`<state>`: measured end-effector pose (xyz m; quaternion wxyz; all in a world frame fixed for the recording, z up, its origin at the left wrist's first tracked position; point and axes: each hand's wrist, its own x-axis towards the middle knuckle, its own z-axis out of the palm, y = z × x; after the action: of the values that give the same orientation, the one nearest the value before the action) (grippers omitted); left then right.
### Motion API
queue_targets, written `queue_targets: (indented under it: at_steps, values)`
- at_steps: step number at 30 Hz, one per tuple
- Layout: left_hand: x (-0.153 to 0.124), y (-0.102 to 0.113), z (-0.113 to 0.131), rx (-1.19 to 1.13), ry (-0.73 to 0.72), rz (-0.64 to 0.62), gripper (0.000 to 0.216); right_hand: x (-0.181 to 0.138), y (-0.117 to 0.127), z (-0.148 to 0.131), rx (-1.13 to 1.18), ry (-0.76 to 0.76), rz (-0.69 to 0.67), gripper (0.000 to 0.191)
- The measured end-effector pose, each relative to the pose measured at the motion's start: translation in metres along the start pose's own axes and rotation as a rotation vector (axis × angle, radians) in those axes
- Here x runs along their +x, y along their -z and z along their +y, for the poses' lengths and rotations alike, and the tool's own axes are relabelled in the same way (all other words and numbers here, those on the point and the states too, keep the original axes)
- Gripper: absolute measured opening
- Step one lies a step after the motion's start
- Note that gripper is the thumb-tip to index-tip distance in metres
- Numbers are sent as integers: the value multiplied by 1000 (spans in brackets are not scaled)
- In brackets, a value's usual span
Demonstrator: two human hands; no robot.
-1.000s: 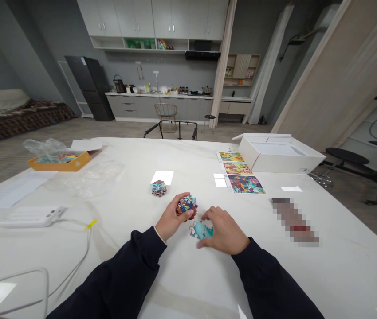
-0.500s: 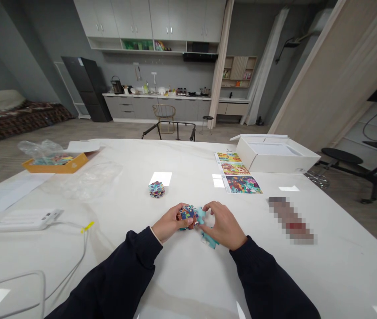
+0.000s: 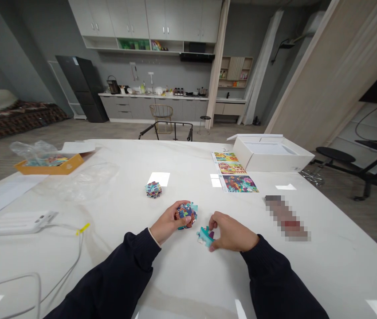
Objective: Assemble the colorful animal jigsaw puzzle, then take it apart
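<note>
My left hand (image 3: pixel 167 225) is closed around a stack of colourful jigsaw pieces (image 3: pixel 186 214), held just above the white table (image 3: pixel 175 274). My right hand (image 3: pixel 232 232) pinches a teal jigsaw piece (image 3: pixel 205 236) against the table, a short way right of the stack. A second small pile of pieces (image 3: pixel 153 189) lies on the table beyond my left hand.
A picture sheet (image 3: pixel 234 175) and an open white box (image 3: pixel 270 153) lie at the far right. An orange tray with a plastic bag (image 3: pixel 47 161) sits far left, clear plastic wrap (image 3: pixel 85 181) beside it. A white power strip (image 3: pixel 17 221) with cable lies at the left.
My right hand drew back from the stack in my left hand and came down to the right, now pinching the teal piece on the table. The left hand stayed nearly still.
</note>
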<state>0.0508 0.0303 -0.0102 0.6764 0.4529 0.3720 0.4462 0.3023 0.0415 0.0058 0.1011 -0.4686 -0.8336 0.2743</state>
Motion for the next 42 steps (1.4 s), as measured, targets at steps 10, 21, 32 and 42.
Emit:
queue_targets:
  at_steps: [10, 21, 32, 42]
  values:
    - [-2, -2, 0, -14, 34, -49, 66, 9, 1, 0, 75, 53, 136, 34]
    - [-4, -8, -2, -43, 37, -20, 69, 21, -11, -17, 246, 239, 351, 36]
    - [-1, -17, -12, -46, -79, 91, 47, 31, -37, -45, 1601, -43, 3, 35]
    - [-7, -29, 7, 734, -335, -35, 35, 31, -38, -52, 1854, -106, 34, 53]
